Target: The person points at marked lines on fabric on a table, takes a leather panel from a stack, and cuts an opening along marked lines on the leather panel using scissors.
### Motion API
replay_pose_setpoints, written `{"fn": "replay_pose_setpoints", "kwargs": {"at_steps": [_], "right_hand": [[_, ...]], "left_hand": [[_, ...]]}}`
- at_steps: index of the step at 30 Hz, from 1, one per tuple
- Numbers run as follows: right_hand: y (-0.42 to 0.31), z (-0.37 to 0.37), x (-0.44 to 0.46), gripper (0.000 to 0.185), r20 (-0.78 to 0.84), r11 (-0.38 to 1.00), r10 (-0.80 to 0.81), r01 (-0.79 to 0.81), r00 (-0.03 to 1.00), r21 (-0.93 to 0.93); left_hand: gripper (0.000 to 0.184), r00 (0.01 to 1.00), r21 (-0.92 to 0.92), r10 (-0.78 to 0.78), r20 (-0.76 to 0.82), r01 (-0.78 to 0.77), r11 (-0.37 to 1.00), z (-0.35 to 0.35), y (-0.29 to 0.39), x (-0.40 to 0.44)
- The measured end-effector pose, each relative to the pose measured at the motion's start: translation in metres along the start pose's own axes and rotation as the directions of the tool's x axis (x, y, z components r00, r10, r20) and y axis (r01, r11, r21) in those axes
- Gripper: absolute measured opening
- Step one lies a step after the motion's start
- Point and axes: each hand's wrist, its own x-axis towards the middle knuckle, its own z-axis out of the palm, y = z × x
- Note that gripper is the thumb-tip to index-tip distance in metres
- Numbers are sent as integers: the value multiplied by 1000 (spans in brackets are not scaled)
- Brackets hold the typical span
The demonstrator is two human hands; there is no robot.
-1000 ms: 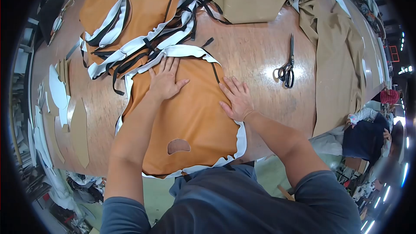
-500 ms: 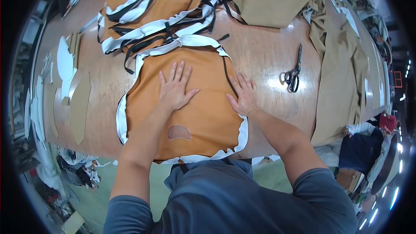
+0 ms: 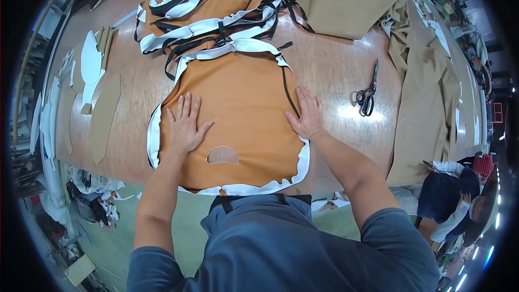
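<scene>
A: Where is the orange panel (image 3: pixel 240 111) placed?
B: It is spread at frame centre; smoothing appears to be in hand.
A: Is anything gripped?
B: Nothing: the left hand (image 3: pixel 186 128) is laid flat on it, outspread, the right hand (image 3: pixel 308 118) across its right side.
A: Next?
B: Presumably the 2 hands must be lifted or slid; scissors (image 3: pixel 366 97) are seen at frame right.
</scene>
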Motion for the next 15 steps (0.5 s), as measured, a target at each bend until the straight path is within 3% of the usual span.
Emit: {"fn": "replay_pose_setpoints", "kwargs": {"at_steps": [6, 10, 15], "right_hand": [[1, 5, 0, 95, -27, 998, 45, -44, 999, 33], [2, 5, -1, 95, -31, 999, 26, -24, 999, 46], [1, 3, -1, 91, -16, 999, 34, -34, 999, 41]], "left_hand": [[84, 992, -38, -74, -101, 71, 997, -9, -2, -27], [84, 999, -8, -17, -52, 16, 1000, -6, 0, -73], [87, 998, -39, -61, 6, 61, 997, -3, -4, -85]]}}
